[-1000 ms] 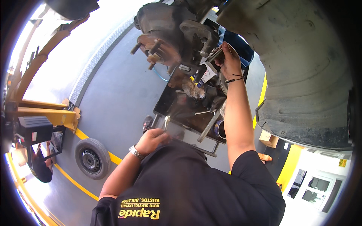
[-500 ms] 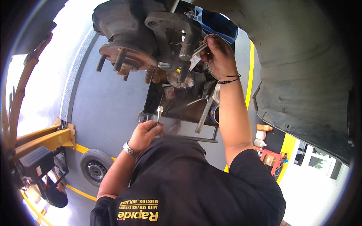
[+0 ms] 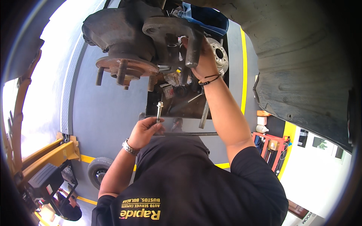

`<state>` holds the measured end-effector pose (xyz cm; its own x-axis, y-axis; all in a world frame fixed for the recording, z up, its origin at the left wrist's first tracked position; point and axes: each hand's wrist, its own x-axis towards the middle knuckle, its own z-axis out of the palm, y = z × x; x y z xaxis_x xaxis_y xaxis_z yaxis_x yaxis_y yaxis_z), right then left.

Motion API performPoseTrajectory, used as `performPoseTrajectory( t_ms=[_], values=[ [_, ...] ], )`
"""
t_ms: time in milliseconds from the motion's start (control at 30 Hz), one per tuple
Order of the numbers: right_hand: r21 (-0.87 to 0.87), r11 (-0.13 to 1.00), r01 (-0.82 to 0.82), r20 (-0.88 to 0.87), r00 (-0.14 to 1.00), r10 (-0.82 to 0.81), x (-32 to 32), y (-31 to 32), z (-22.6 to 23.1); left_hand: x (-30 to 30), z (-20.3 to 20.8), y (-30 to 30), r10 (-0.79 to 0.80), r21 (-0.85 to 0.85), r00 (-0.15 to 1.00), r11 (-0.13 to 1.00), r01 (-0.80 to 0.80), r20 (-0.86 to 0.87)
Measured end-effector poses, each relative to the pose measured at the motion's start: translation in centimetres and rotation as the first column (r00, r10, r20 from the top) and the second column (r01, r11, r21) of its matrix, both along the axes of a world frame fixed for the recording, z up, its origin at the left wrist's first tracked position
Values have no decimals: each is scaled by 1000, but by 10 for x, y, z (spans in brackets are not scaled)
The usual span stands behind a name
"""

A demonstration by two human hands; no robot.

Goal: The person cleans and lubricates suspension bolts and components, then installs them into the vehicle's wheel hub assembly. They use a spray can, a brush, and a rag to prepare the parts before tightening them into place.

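Note:
My left hand (image 3: 146, 131) is closed, pinching the lower end of a silver flanged bolt (image 3: 160, 109) that stands upright with its head on top. It is low in front of my body. My right hand (image 3: 206, 62) reaches up behind the arm of a dark metal bracket (image 3: 194, 47) on the car's wheel assembly. The bracket hides most of its fingers, and what they hold does not show. Left of the bracket is a rusty wheel hub (image 3: 113, 64) with several threaded studs.
Below the hub stands a dark tray (image 3: 154, 103) of tools and parts, with a silver disc (image 3: 220, 54) at its far right. A fender liner (image 3: 298, 71) hangs on the right. Yellow lift arms (image 3: 51, 156), a tire (image 3: 98, 169) and a partly seen person (image 3: 69, 207) are lower left.
My right hand, which gripped a metal rod beside the bracket, has moved left and behind it; the rod is out of sight. My left hand still holds the bolt. The view has shifted slightly.

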<state>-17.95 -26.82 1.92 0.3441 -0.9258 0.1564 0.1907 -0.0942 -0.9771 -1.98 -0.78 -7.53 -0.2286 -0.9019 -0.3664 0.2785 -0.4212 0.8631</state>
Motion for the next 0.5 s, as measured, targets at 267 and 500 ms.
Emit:
performPoseTrajectory(
  t_ms=[267, 500],
  values=[
    [-84, 967, 241, -113, 962, -249, 9, 37, 14, 7, -2, 6, -91, -1, 995, 996, 91, 36],
    [61, 967, 249, -201, 952, -232, -1, 53, 24, 21, -5, 9, -156, 9, 987, 988, 156, 31]
  ],
)
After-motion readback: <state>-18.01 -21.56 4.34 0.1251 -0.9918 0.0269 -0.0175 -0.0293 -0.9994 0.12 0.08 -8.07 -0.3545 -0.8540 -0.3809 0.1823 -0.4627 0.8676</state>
